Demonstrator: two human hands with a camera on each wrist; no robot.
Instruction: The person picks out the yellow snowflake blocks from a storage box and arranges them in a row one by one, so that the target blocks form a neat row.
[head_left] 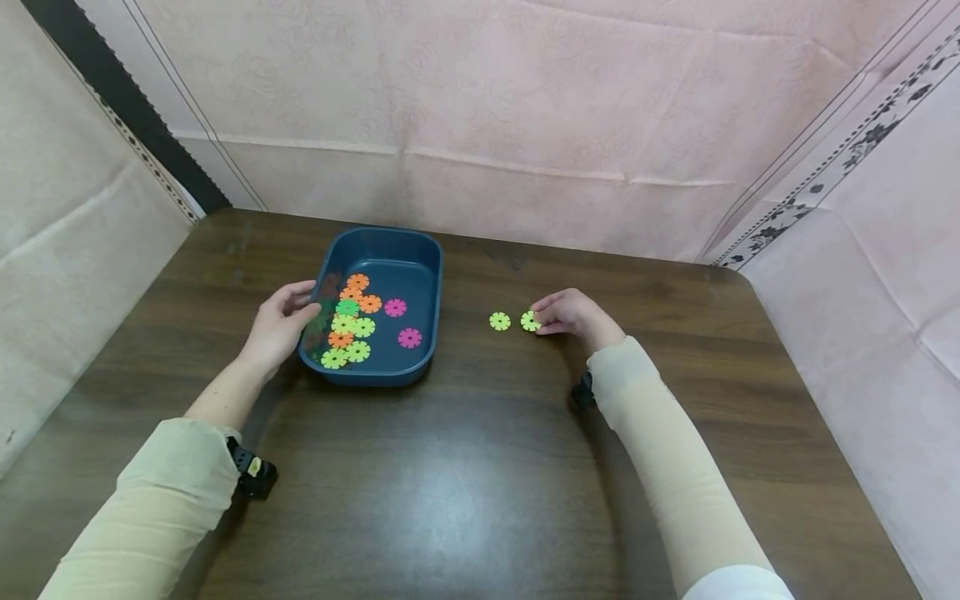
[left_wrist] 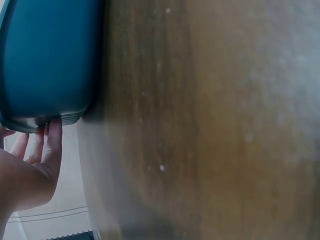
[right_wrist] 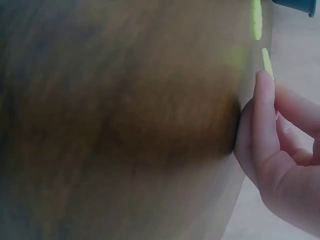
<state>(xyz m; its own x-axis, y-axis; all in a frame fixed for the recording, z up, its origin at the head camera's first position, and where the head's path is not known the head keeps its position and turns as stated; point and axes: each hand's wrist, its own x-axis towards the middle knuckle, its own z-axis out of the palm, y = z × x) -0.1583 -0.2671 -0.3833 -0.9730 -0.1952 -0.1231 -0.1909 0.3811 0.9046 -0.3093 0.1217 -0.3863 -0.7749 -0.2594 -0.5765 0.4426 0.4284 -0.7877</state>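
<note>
Left hand [head_left: 277,329] gripping, thumb over the rim, a smooth, round-cornered blue tray [head_left: 367,378]. Inside, eleven visible flat, notched discs [head_left: 363,327]: four orange, one green, four yellow, two magenta; overlap obscures the exact count. On wood-grained table [head_left: 450,492], one loose yellow disc [head_left: 500,321]. Right hand [head_left: 567,313] pinching another yellow disc [head_left: 528,321], partly hidden by fingers.

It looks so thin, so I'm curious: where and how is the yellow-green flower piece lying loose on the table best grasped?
Pinch the flower piece by opposite rim edges, probably from above and right: it's thin, flat on the table, and the blue tub stands to its left.
</note>
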